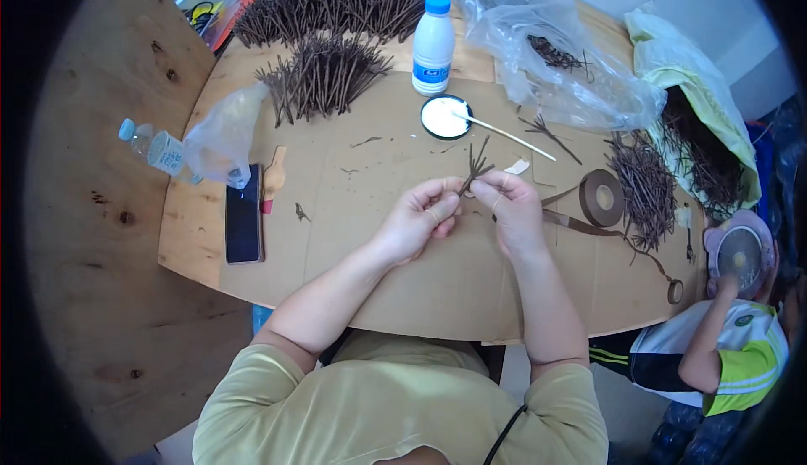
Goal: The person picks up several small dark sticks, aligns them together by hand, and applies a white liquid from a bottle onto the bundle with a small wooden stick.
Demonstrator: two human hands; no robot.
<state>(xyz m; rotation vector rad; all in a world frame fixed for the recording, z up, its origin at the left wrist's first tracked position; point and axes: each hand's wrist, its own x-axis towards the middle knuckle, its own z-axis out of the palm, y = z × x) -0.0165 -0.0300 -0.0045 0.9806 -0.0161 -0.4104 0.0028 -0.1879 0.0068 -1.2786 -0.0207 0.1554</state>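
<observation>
Between my two hands, over the cardboard [353, 238], is a small brown branched twig [477, 165] with its prongs pointing away from me. My left hand [424, 217] pinches its lower end between thumb and fingers. Closed on the same twig just above, my right hand [510, 206] has a brown tape strip [580, 225] running out beside it to the right. A brown tape roll [602, 198] lies right of that hand. Beyond both hands stands a black-rimmed dish of white paste [445, 118], a thin stick [508, 137] resting in it.
Bundled brown twigs [328, 78] stand at the back left, near a white bottle [433, 44]. Loose stems [643, 187] and a pale green sack [681, 53] lie right. A phone [244, 225] and clear bottle [155, 147] are left. Another person [714, 347] is at the right edge.
</observation>
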